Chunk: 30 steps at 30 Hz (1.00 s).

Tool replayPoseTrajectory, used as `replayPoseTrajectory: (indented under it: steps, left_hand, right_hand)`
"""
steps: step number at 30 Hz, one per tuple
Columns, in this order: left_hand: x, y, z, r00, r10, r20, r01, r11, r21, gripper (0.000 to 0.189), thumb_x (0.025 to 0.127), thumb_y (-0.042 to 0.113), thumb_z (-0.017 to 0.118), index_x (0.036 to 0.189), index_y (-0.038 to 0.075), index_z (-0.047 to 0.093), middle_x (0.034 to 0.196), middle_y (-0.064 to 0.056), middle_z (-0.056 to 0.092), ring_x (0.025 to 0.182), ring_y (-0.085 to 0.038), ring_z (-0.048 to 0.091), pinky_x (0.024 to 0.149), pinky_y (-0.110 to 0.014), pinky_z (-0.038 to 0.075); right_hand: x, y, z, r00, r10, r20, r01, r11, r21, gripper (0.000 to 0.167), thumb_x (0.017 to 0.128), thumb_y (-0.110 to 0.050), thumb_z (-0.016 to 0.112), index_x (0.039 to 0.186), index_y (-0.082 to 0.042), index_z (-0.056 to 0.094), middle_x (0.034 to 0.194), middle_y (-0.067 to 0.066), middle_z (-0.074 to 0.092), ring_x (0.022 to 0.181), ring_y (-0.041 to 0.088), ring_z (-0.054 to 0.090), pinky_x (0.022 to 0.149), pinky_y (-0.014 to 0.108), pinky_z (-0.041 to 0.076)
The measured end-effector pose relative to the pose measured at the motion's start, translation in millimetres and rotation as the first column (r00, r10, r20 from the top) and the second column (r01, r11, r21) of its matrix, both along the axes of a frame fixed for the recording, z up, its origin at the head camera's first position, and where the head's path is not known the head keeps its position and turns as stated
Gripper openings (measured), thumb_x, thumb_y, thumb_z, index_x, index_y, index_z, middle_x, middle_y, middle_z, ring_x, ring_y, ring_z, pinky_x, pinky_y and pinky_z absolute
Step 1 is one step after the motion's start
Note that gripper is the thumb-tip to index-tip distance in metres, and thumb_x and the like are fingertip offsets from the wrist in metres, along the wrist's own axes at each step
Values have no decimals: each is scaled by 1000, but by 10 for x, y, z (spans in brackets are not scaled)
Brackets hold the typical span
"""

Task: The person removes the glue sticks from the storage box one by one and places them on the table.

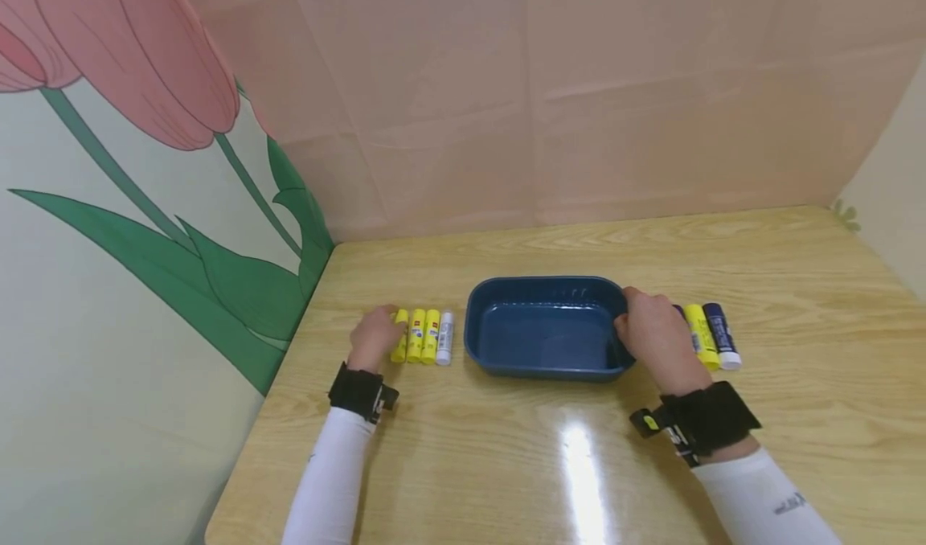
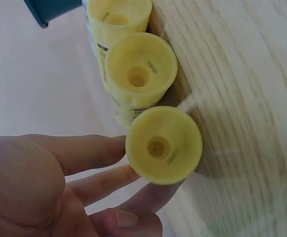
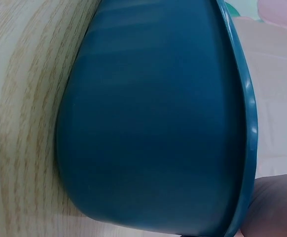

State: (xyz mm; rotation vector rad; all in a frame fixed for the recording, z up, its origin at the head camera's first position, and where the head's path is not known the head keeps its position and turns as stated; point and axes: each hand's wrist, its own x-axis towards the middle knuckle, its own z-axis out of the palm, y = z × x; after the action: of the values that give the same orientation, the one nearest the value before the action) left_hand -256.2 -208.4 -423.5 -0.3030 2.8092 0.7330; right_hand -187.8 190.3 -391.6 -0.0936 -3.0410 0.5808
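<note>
My left hand [image 1: 374, 338] pinches the leftmost yellow glue stick [image 2: 164, 145], its thumb and fingers about the barrel. Beside that one lie two more yellow glue sticks [image 1: 424, 336] and a whitish glue stick [image 1: 444, 338], all in a row on the table. With my right hand [image 1: 657, 338] I grip the right end of a dark blue rectangular bin [image 1: 546, 372], thumb over the rim inside. Nothing lies in the bin, and its outer wall [image 3: 153, 113] fills much of the right wrist view.
To the right of my right hand lie a yellow glue stick [image 1: 700, 336] and a dark blue one with a white end [image 1: 722, 336]; another dark one is partly hidden by the hand. Behind the wooden table [image 1: 492, 456] hangs a pinkish cloth [image 1: 579, 103], with a tulip-printed panel at left.
</note>
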Motion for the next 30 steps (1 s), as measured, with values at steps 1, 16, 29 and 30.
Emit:
replayPoseTrajectory:
  steps: [1,16,29,30]
  left_hand:
    - [0,3,-4,1000,-1,1,1,1000,0,48,101,29,57,145,11,52,143,-18,54,128,-39,53,104,-58,41]
    - [28,61,-8,1000,-5,7,5,1000,-24,47,103,26,49,149,14,47,145,-18,53,115,-35,59,93,-51,47]
    - [3,66,-13,1000,-20,7,20,1000,-18,48,104,23,47,151,15,44,148,-16,50,119,-34,56,95,-51,45]
    - [7,68,-15,1000,-23,6,23,1000,-17,48,104,23,47,151,15,44,149,-16,49,123,-35,55,97,-53,44]
  right_hand:
    - [0,2,0,1000,0,0,0,1000,2,41,93,-5,60,127,15,51,104,37,61,72,32,59,57,38,51]
    - [-8,15,-15,1000,14,-9,-14,1000,-1,40,93,-6,61,126,15,52,103,36,62,71,31,59,55,38,50]
    - [-7,21,-13,1000,12,-1,-12,1000,-11,43,94,-6,60,129,15,50,105,37,61,71,31,59,55,36,50]
    - [-7,16,-16,1000,11,-5,-11,1000,-10,42,94,-6,60,129,15,51,105,37,61,71,31,59,55,36,50]
